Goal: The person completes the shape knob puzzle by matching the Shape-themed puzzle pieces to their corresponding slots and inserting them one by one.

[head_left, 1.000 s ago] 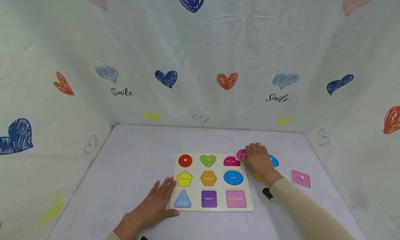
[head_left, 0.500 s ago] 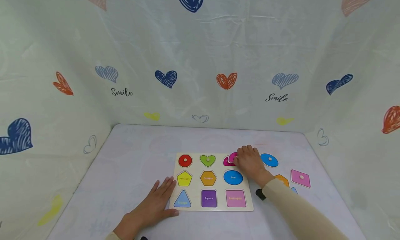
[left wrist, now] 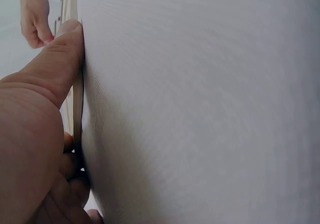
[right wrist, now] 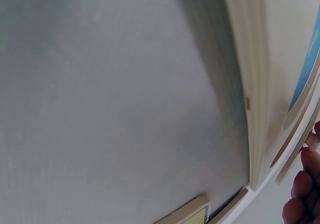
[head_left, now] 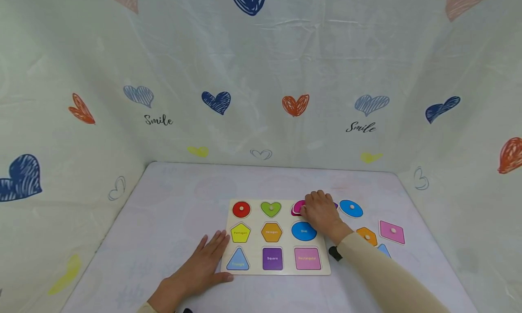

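A pale wooden shape-puzzle board [head_left: 256, 240] lies on the white table. My left hand [head_left: 200, 267] rests at its left edge, fingers extended and thumb [left wrist: 62, 54] along the near corner. At the board's upper right, my right hand [head_left: 326, 217] pinches a magenta half-round puzzle piece [head_left: 298, 207]. That piece sits over the half-round recess, slightly off its outline, partly hidden by the fingers. In the right wrist view, curled fingertips [right wrist: 301, 185] hold the piece above the board's face. A red circle piece [head_left: 241, 209] and a green heart piece [head_left: 271, 209] sit in the top row.
Right of the board lie a blue oval piece [head_left: 351, 208], an orange hexagon piece [head_left: 367, 236], a pink rectangle piece [head_left: 392, 232] and a light blue triangle piece [head_left: 383, 251]. A purple piece [head_left: 336, 205] shows behind the right hand. Heart-printed curtain [head_left: 253, 55] surrounds the table.
My right hand has moved left with the half-round piece, from the board's right edge onto the half-round recess. The left hand has stayed put.
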`<state>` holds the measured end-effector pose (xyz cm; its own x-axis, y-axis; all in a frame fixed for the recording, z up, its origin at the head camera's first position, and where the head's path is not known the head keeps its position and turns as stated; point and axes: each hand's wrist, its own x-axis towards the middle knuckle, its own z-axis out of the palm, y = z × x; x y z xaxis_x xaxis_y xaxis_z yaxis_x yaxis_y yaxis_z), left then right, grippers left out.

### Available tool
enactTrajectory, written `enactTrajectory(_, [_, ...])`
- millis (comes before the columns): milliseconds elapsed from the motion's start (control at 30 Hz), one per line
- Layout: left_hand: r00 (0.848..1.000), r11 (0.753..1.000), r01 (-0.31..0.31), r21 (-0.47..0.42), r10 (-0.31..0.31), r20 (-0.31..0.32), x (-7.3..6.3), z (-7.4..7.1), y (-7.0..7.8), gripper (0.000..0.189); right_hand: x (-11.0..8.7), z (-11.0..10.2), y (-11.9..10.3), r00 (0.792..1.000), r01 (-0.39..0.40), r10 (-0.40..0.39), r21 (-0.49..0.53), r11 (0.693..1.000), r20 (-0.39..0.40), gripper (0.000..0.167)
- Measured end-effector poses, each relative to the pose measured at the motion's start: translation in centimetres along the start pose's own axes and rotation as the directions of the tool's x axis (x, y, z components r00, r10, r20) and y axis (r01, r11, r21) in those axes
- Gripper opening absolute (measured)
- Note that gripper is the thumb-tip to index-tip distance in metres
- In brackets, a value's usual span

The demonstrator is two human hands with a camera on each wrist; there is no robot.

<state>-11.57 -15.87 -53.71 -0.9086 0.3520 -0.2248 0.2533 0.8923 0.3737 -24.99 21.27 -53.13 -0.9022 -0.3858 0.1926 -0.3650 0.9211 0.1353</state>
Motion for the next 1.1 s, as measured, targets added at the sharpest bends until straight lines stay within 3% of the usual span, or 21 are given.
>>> enactTrajectory(1100, [1.0,1.0,-0.001,-0.006,0.001,-0.001,-0.04,-0.21,0.27,0.111,0.28,0.33,-0.47,0.999,0.003,-0.006,0.044,0.999,0.053,0.031])
